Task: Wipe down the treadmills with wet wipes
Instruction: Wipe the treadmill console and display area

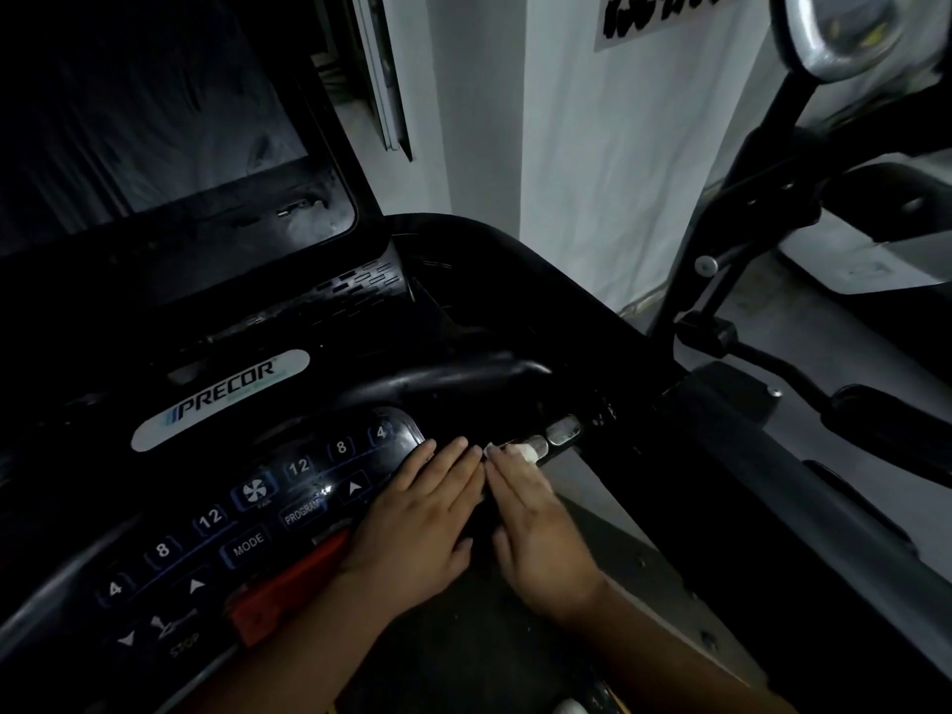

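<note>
A black treadmill console with numbered keys, a fan button and a silver brand plate fills the left half of the view. My left hand lies flat with straight fingers on the console's right end. My right hand lies beside it, fingers straight, pressing a white wet wipe against the handrail next to the metal grip sensors. Only a small edge of the wipe shows past my fingertips.
The dark screen rises at the upper left. A red stop bar sits below the keys. A second machine's black arm and silver handle stand to the right, beside a white wall.
</note>
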`<state>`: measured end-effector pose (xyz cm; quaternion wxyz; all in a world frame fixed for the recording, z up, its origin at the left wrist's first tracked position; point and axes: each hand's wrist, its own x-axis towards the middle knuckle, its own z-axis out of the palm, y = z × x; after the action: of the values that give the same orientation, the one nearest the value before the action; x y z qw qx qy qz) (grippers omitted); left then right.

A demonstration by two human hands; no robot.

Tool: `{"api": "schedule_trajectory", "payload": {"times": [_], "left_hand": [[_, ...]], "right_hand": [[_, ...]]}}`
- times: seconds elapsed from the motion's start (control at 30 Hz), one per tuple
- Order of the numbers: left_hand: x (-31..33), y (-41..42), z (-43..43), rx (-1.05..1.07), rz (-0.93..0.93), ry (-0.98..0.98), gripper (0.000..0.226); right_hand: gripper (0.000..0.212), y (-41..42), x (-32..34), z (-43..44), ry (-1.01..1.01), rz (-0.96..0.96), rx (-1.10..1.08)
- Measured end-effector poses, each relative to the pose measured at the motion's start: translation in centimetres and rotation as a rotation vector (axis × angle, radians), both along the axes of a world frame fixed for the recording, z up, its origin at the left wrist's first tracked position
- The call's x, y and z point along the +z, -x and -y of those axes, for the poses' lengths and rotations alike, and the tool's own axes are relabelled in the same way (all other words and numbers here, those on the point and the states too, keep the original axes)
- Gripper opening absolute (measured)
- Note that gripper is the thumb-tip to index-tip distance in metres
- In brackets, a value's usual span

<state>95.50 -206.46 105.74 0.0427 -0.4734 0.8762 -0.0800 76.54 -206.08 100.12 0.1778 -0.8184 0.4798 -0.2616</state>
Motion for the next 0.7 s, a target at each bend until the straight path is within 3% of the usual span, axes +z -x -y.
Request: {"api": "schedule_trajectory", "payload": {"times": [0.07, 0.17, 0.33, 0.47, 0.53, 0.63, 0.7], "left_hand": [[0.1, 0.0, 0.0, 0.001, 0.002, -0.002, 0.082], [0.1, 0.1, -0.1, 0.007, 0.003, -0.001, 0.083], [-0.2, 0.2, -0.1, 0.005, -0.006, 0.001, 0.084], [-0.4, 0.8, -0.2, 0.044, 0.005, -0.022, 0.083], [-0.6, 1.3, -0.2, 0.051, -0.014, -0.028, 0.081], [-0.8, 1.6, -0.1, 0.043, -0.022, -0.015, 0.080], [-1.0, 1.5, 0.1, 0.044, -0.012, -0.007, 0.081]], "right_hand": [[0.077, 2.0, -0.8, 1.1, 0.022, -0.028, -0.041], [0.078, 2.5, -0.6, 2.5, -0.080, 0.077, -0.312], [0.089, 1.1, -1.3, 0.2, 0.037, 0.030, 0.029], [0.079, 3.7, -1.3, 3.8, -0.098, 0.165, -0.372], [0.079, 1.1, -0.6, 2.3, -0.094, 0.189, -0.302], [0.082, 1.3, -1.2, 0.8, 0.044, 0.077, 0.023], [0.079, 3.5, -1.7, 3.1, 0.050, 0.100, -0.104]]}}
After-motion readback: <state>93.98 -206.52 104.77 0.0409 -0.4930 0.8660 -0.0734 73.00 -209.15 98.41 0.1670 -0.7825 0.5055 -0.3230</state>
